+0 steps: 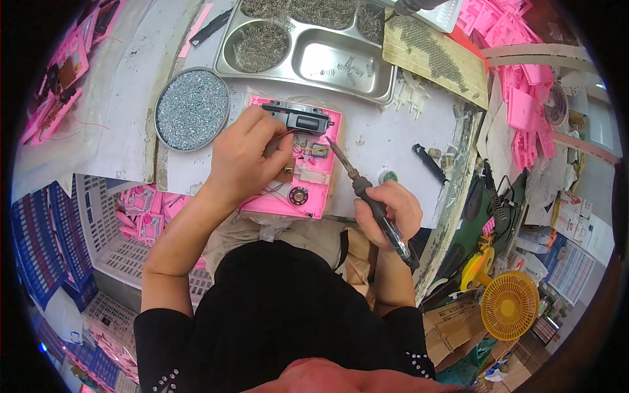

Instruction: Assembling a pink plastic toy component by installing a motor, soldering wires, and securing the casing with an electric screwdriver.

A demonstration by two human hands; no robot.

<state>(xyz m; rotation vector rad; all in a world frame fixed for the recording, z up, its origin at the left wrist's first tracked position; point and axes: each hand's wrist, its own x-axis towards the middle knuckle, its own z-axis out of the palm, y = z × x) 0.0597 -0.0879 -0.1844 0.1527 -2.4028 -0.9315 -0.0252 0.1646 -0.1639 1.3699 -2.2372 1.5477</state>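
Note:
A pink plastic housing (268, 204) lies on the bench in front of me, with a black module (308, 122) across its far end. Inside it are a small motor-like part (319, 150) with thin wires, a clear plastic piece (310, 175) and a round speaker (298, 196). My left hand (252, 150) bends over the housing's left side, its fingers closed at a thin dark wire beside the black module; the fingertips are partly hidden. My right hand (394, 211) grips a soldering iron (378, 211), whose pointed tip is over the housing's right edge, near the module.
A round dish of small screws (192, 108) stands left of the housing. Behind it lies a metal tray (308, 85) with springs, beside a tan board of small pins (426, 56). A black strip (429, 164) and a small green-rimmed container (388, 177) lie to the right.

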